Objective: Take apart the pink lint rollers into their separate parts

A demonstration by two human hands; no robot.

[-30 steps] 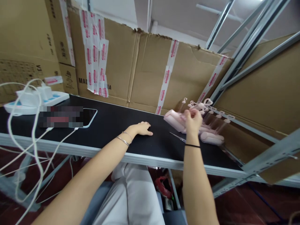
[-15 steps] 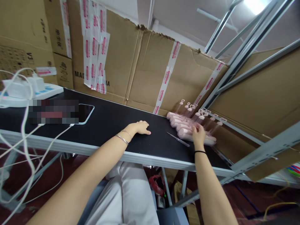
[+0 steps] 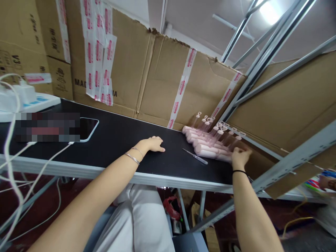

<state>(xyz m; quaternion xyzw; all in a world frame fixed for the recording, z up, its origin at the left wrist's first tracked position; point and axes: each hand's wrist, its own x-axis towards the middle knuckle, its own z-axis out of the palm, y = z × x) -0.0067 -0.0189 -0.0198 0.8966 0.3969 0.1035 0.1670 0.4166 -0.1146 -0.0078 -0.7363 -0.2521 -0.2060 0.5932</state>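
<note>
My left hand rests palm down on the black tabletop, fingers loosely stretched and nothing in them. My right hand is at the right end of a row of pink tubes, its fingers bent and apart; I cannot tell whether they touch the last tube. Several clear stems with white heart-shaped loops stand up behind the tubes. Between my hands lies a slim pointed tool with a pale handle, its tip towards the left hand.
A phone with charging cables and a white power strip are on the left. Taped cardboard walls the back. A slotted metal post slants past the right end of the table. White cables hang over the front edge at left.
My right hand has moved right and slightly down, from the middle of the pink tubes to their right end. My left hand stays on the tabletop. The view has shifted a little.
</note>
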